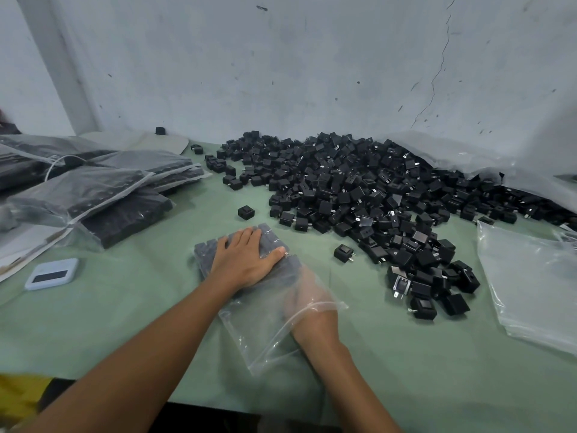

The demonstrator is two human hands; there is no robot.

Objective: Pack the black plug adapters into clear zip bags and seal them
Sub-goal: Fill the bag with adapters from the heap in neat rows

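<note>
A clear zip bag (pixel 265 332) lies on the green table (pixel 125 314) in front of me, its far end filled with a flat block of black plug adapters (pixel 273 238). My left hand (pixel 246 259) lies flat on top of that block, fingers straight, pressing through the plastic. My right hand (pixel 304 293) is inside the bag's open mouth up to the wrist. Seen through the film it is blurred, so I cannot make out its fingers. A big pile of loose black adapters (pixel 359 189) spreads across the table beyond the bag and to its right.
Single adapters (pixel 343 253) (pixel 246 211) lie near the bag. Filled bags (pixel 93 195) are stacked at the left, with a small pale blue device (pixel 53 273) in front of them. Empty clear bags (pixel 530 276) lie at the right, a large plastic sack (pixel 468 154) at the wall.
</note>
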